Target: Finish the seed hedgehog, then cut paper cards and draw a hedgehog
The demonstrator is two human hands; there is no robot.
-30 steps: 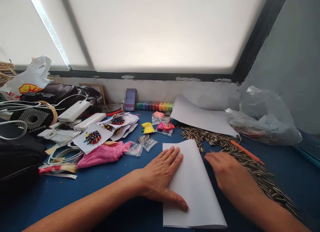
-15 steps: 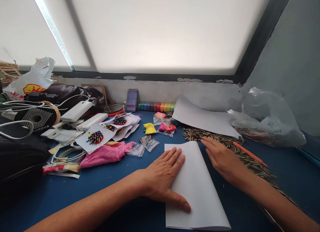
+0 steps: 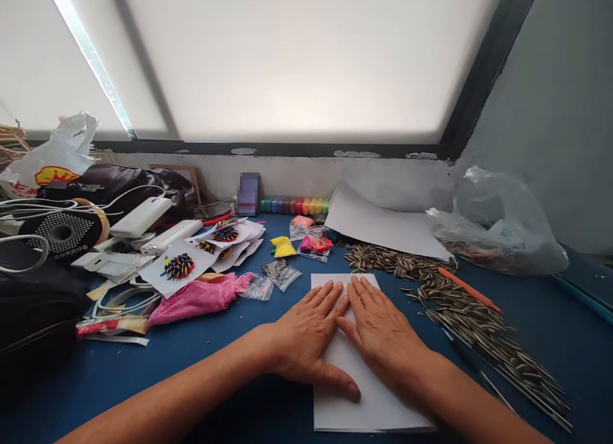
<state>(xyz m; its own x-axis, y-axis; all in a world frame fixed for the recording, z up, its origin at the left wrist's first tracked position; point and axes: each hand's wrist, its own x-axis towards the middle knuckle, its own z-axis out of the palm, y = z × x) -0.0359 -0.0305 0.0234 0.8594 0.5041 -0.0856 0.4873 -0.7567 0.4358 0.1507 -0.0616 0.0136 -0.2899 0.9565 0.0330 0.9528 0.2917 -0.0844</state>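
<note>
A folded sheet of white paper (image 3: 364, 399) lies on the blue table in front of me, its folded side on the right. My left hand (image 3: 313, 335) rests flat on its left part, fingers stretched and thumb spread out. Flat on the right part is my right hand (image 3: 380, 326), fingers pointing away from me and its thumb touching or nearly touching the left hand. Much of the paper's right edge is hidden under the right hand and forearm. Striped sunflower seeds (image 3: 479, 329) are heaped to the right of the paper.
An orange pencil-like stick (image 3: 469, 289) lies on the seeds. Behind are a larger white sheet (image 3: 383, 227) and a clear plastic bag (image 3: 502, 233). On the left are a pink cloth (image 3: 196, 301), cards with seed-covered figures (image 3: 179, 267), a yellow packet (image 3: 283, 246) and cables.
My right hand has moved left from beside the paper onto it, pressing the folded side flatter. The left hand stays in place. The view has shifted slightly.
</note>
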